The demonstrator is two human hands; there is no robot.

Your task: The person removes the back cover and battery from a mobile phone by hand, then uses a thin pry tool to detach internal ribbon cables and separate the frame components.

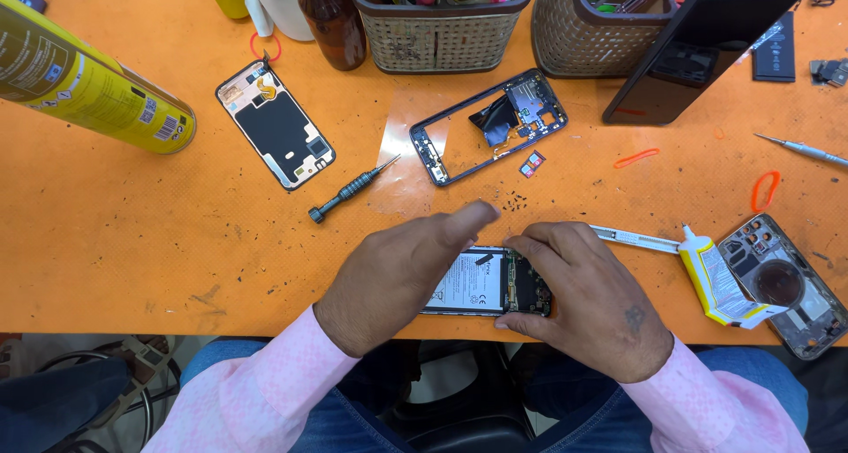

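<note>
An opened phone [484,283] with a white battery and bare circuit board lies at the near edge of the orange table [132,241]. My left hand [397,272] covers its left end, fingers stretched over the top. My right hand [587,298] grips its right end, fingertips on the board. Both wrists wear pink sleeves.
A black screwdriver [352,188], a phone back cover [276,124], an empty phone frame [488,126], a glue tube [714,281], another opened phone [784,285], a yellow spray can [88,82], a brown bottle [334,20], two baskets [440,29] and a dark screen panel [698,47] surround the hands.
</note>
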